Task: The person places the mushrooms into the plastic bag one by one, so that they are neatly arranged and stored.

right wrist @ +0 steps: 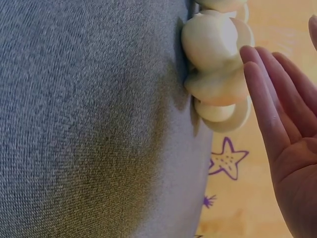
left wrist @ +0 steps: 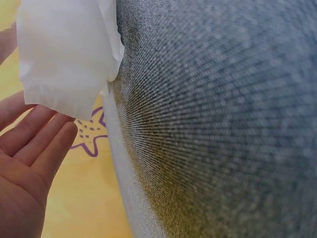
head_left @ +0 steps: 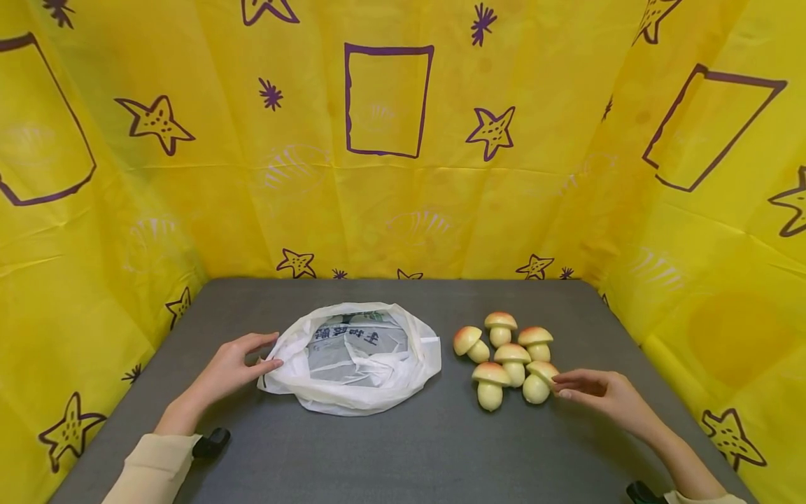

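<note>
A white plastic bag (head_left: pixel 296 385) lies on the table with its mouth spread wide and dark printing visible inside. At its left rim is my left hand (head_left: pixel 227 367), thumb and forefinger at the edge. The left wrist view has that hand's fingers (left wrist: pixel 59 144) fairly straight beside the hanging bag edge (left wrist: pixel 64 54). Several toy mushrooms (head_left: pixel 512 355) with orange-tinted caps are clustered right of the bag. My right hand (head_left: pixel 607 399) is beside the rightmost front mushroom (head_left: pixel 537 385), fingers extended toward its cap. Whether the fingertips touch it, I cannot tell.
A dark grey table (head_left: pixel 403 455) carries everything. Yellow cloth (head_left: pixel 403 210) with purple starfish drawings encloses its back and both sides. A black band (head_left: pixel 212 443) is on the left wrist, another black piece (head_left: pixel 644 492) at the right wrist.
</note>
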Tool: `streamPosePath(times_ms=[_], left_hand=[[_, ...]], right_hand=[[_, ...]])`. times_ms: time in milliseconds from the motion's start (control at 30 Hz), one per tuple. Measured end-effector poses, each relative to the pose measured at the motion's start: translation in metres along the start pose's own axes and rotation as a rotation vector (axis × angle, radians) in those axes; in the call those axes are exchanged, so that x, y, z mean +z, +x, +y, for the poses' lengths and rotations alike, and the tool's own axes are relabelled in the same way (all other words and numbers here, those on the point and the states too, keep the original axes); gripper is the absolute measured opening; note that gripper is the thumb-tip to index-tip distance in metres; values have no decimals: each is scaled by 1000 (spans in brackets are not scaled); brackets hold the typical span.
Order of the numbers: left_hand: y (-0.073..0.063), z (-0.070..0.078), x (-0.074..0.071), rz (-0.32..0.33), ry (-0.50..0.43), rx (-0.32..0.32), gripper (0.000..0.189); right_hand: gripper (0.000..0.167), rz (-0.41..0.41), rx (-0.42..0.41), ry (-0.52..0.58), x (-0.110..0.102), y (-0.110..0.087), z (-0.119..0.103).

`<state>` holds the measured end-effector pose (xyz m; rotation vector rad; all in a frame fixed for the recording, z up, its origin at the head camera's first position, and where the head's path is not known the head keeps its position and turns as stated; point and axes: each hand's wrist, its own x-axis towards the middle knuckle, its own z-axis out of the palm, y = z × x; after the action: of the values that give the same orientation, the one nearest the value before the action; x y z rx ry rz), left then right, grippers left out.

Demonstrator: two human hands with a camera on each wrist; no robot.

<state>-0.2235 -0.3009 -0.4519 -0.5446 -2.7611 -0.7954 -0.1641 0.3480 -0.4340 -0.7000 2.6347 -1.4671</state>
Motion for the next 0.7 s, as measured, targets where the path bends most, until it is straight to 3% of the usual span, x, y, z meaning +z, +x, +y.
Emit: streamPosePath(times_ms=[267, 500, 700], left_hand=[[0, -1, 0, -6, -11, -13, 61], [-1, -1, 0, -11, -17, -23, 61], [-2, -3, 2, -8, -33, -34, 60]], right_hand=[[26, -32, 73, -32, -3, -2, 6], [25, -17, 148, -164, -7, -3, 14], [28, -27, 188, -203, -10, -1, 18]])
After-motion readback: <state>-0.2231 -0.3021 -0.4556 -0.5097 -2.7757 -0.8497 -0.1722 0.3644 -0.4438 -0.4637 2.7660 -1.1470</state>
